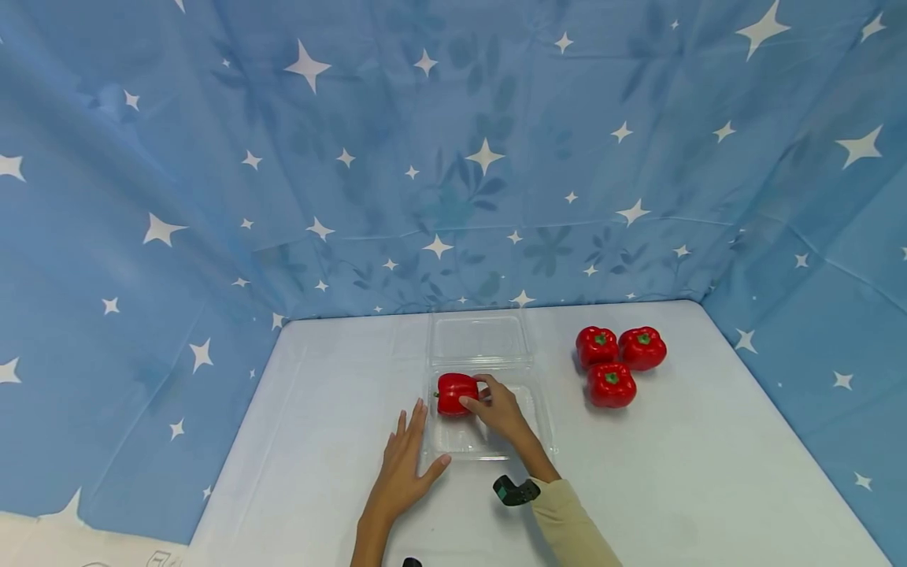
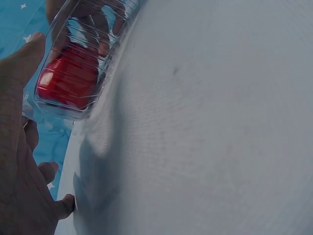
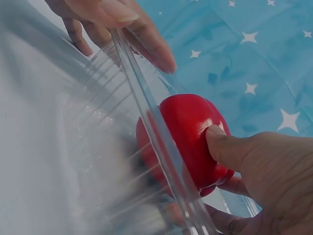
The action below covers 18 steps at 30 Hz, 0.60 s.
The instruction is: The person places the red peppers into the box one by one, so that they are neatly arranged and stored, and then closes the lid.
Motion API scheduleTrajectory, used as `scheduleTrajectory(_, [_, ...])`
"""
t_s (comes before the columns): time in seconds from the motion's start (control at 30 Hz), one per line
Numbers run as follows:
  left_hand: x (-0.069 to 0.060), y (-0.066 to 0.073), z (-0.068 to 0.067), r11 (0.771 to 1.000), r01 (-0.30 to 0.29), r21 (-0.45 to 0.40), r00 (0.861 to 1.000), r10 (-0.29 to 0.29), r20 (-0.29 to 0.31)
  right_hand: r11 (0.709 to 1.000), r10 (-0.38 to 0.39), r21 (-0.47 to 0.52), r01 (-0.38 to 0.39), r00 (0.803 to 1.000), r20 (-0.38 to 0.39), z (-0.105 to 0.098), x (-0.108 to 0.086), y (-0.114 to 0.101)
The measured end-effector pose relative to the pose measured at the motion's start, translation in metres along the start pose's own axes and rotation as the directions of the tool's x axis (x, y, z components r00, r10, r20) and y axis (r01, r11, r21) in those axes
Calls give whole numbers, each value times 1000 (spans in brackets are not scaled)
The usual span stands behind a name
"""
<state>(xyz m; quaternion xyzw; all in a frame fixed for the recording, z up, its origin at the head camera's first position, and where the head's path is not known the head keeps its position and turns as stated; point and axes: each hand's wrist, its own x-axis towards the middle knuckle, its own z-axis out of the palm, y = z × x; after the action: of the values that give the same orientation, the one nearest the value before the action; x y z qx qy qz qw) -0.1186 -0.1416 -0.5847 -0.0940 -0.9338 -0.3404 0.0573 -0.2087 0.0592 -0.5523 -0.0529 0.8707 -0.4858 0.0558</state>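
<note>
table (image 1: 319, 394): white-covered, bearing all items.

clear plastic container (image 1: 460, 441): lid (image 1: 482, 339) laid back at 12 o'clock. light-looking walls; base could skid or tip if a rim is knocked.

left hand (image 1: 404, 472): at the container's 8 o'clock, fingers extended, gripping nothing. firm contact unconfirmed; bracing may prove inadequate.

right hand (image 1: 501, 409): fingers grasping the red bell pepper (image 1: 456, 392) from its 3 o'clock end.

loose peppers (image 1: 612, 382): three, clustered at the container's 2 o'clock; a careless brush could roll them.

red bell pepper: on its side at the container's 10 o'clock; floor contact cannot be determined. glossy skin and one-ended hold risk slippage or rolling.
</note>
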Motion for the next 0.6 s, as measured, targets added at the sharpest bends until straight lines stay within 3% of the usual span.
scheduleTrajectory(0.6, [0, 2, -1, 1000, 6, -22, 1000, -6, 7, 1000, 18, -9, -18, 1000, 18, 4, 0, -1])
